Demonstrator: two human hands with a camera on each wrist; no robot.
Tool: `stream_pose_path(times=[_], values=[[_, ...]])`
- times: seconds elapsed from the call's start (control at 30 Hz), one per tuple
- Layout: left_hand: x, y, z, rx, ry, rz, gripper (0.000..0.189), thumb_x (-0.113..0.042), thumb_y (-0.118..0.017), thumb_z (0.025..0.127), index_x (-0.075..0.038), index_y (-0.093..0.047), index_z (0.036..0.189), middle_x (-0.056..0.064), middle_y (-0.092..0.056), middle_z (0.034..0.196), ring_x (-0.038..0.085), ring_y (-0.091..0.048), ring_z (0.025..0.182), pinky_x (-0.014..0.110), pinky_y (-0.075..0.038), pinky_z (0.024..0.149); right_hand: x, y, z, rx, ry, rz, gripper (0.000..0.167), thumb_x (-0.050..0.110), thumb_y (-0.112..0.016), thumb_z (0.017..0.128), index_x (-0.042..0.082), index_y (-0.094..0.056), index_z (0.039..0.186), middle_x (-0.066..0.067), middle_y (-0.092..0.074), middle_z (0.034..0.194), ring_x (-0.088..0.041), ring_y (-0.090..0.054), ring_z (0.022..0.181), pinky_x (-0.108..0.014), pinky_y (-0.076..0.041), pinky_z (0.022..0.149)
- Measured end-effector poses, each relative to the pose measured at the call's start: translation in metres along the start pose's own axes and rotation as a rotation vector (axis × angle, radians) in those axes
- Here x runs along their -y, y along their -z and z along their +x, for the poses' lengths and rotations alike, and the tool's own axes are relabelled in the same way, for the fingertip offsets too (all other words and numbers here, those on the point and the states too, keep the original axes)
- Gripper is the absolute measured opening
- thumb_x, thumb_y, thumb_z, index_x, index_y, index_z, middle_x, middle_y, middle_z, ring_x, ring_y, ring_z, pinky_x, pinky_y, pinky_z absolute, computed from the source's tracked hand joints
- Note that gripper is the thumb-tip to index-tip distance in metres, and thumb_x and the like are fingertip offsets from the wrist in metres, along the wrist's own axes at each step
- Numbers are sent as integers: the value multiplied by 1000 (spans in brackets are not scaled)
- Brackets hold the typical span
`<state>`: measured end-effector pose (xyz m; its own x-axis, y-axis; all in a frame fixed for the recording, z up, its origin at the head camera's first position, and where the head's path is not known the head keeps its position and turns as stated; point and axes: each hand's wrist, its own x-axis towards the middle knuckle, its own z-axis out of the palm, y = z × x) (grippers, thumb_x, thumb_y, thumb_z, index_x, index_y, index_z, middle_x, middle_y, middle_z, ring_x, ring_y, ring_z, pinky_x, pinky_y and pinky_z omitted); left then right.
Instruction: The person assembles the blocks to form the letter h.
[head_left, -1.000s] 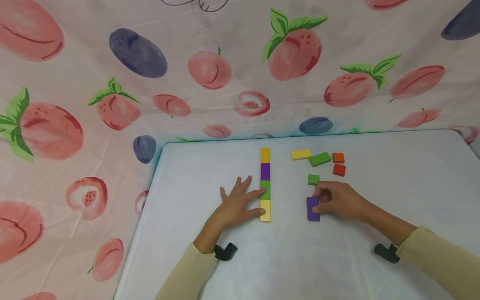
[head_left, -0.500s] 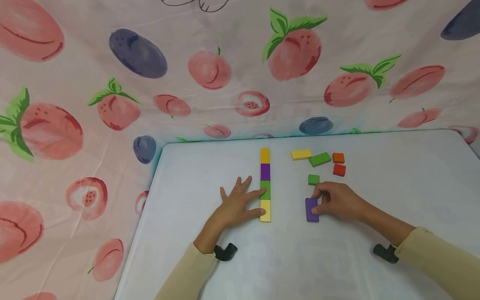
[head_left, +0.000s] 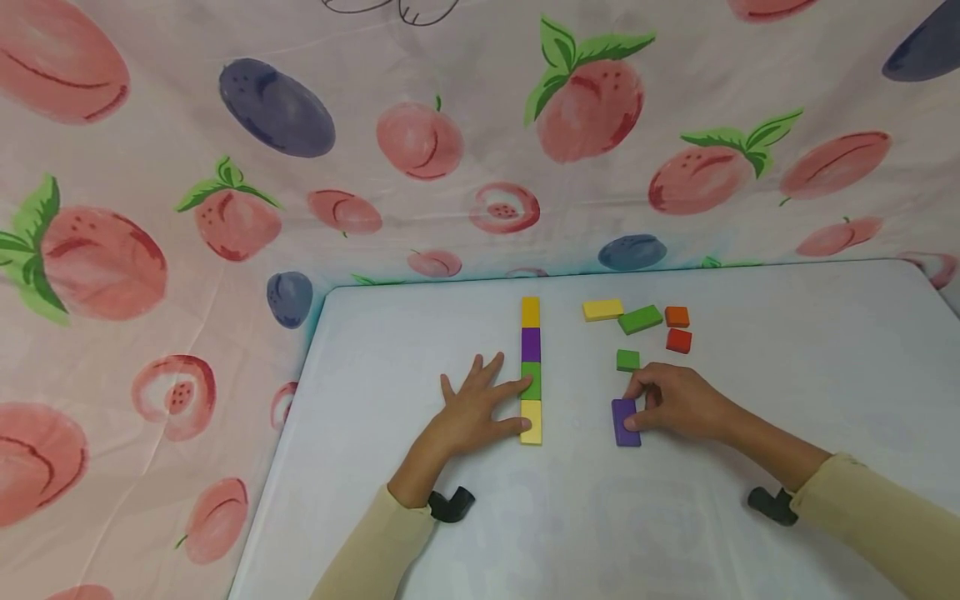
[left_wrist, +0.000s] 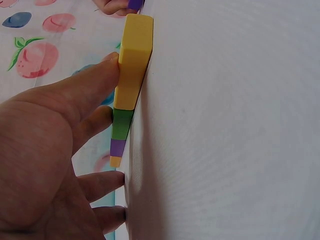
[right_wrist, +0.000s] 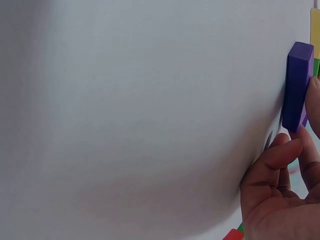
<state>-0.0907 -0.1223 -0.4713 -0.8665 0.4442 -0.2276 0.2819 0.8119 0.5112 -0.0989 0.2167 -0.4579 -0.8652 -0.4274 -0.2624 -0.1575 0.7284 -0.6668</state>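
In the head view my left hand (head_left: 474, 417) lies beside a straight row of blocks, fingers spread. Its thumb touches the near pale yellow block (head_left: 533, 412), and its index finger the green block (head_left: 532, 370) behind it. Further back in the row come a purple block (head_left: 531, 344) and a deeper yellow block (head_left: 531, 312). To the right, my right hand (head_left: 678, 402) holds a separate purple rectangular block (head_left: 619, 414). The right wrist view shows that purple block (right_wrist: 298, 85) with the thumb on its top and a fingertip at its end.
Behind the right hand lie a small green block (head_left: 627, 360), a yellow block (head_left: 603, 310), a longer green block (head_left: 641, 319), an orange block (head_left: 677, 317) and a red block (head_left: 678, 341). A fruit-print cloth (head_left: 450, 67) stands beyond the white table (head_left: 420, 333).
The purple block under my right hand has shifted a little toward the near edge and turned slightly. My left hand and the row have not moved.
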Motion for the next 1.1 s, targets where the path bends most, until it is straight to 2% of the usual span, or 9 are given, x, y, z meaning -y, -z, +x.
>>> stream_pose_path(times=[1.1], values=[[-1, 1, 0, 2, 1, 3, 63, -55, -69, 92, -41, -49, 150, 7, -18, 172, 39, -5, 160, 85, 4, 110, -3, 1, 0, 15, -3, -6, 33, 35, -89, 79, 17, -71, 101, 3, -58, 82, -14, -54, 79, -24, -47, 62]])
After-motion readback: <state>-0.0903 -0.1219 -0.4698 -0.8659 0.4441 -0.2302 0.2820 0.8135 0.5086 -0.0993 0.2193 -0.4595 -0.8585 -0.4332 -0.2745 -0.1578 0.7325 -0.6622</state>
